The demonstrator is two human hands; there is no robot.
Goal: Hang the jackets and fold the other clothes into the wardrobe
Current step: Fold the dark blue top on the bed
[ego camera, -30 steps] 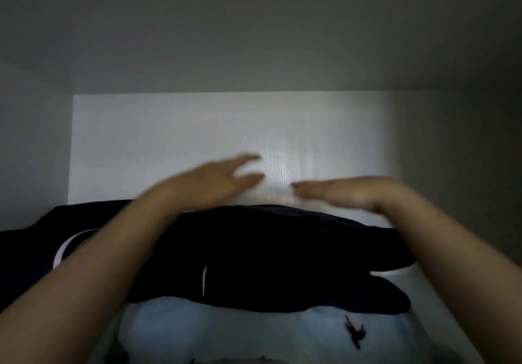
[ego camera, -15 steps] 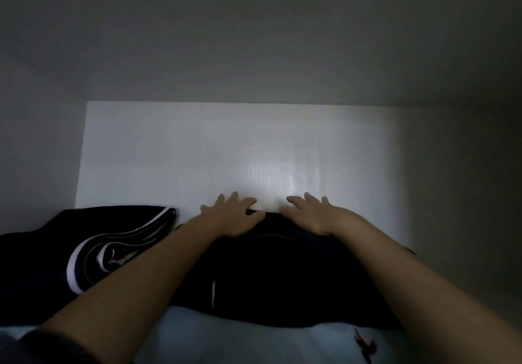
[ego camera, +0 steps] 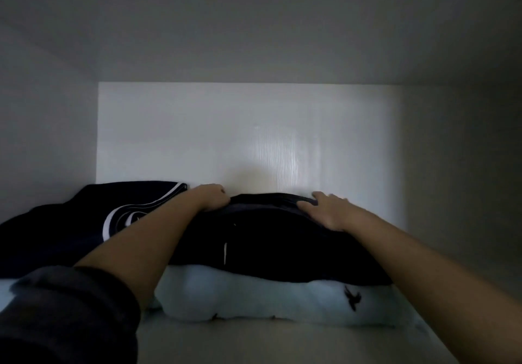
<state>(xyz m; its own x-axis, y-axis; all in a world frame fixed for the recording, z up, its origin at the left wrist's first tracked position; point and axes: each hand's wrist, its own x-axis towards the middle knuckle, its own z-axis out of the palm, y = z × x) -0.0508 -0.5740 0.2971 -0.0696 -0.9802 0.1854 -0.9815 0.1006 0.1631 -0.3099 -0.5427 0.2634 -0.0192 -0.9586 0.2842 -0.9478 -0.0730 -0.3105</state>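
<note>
A: Where does the dark garment [ego camera: 268, 239] sit?

B: It is on top of the pale garment [ego camera: 254, 293] with the small bird prints. The two make a stack on the wardrobe shelf [ego camera: 254, 344], and the far edge of the dark one is close to the back wall [ego camera: 197, 137]. A striped garment [ego camera: 84, 222] lies just beside the stack on the left and seems to touch it.

A: And the hands?

B: The left hand [ego camera: 211, 198] has its fingers curled over the far edge of the dark garment and looks to be gripping the cloth there. The right hand [ego camera: 329, 209] lies flat and spread on the far right part, pressing down with the thumb stretched toward the middle. I can't tell whether its fingertips hook behind the edge.

A: So the step is seating the stack?

B: I think so: squaring the dark garment on the pale one and flattening the hump in its middle.

A: How would you do it well?

B: Press with flat palms from the centre outward so the fold doesn't bunch. Ease the far edge back evenly with both hands so it lies parallel to the wall. Then check that the front edges line up, because the pale one shows in front of the dark one here.

A: Any risk?

B: Dragging only the top layer would skew the stack or push it into the striped garment. The dark sleeve [ego camera: 70, 307] on the left arm could also catch that pile.
</note>
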